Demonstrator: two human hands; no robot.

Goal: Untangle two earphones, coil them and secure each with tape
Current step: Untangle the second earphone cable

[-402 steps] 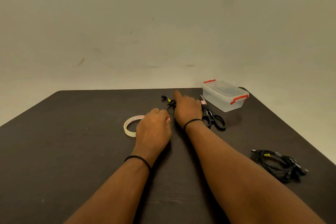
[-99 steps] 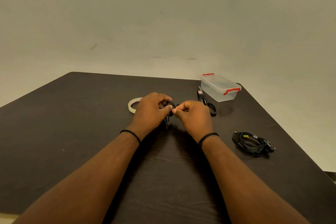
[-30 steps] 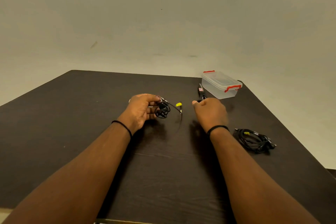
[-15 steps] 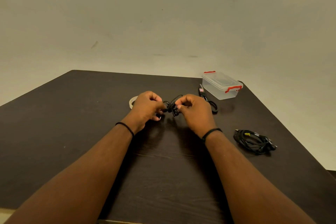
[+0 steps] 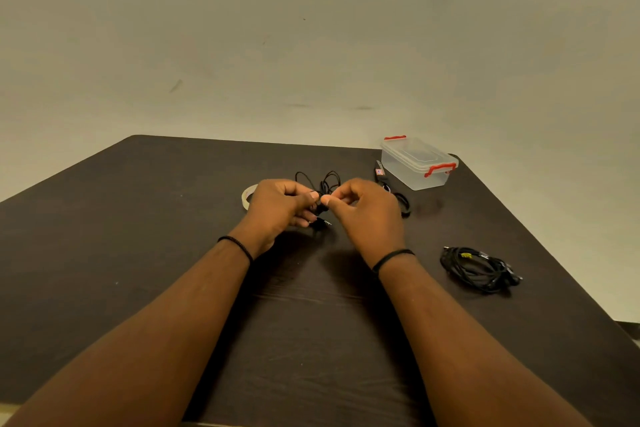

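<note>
Fingers (image 5: 313,195) of both hands pinch the earphone (image 5: 325,184) between them; a hard pull could tighten its knots.

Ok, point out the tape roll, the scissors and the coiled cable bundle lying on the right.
tape roll (image 5: 246,197), head view, on the visible left rim beside the left hand.
scissors (image 5: 404,205), head view, on the black handle loop.
coiled cable bundle (image 5: 478,270), head view, on the middle of the coil.
</note>
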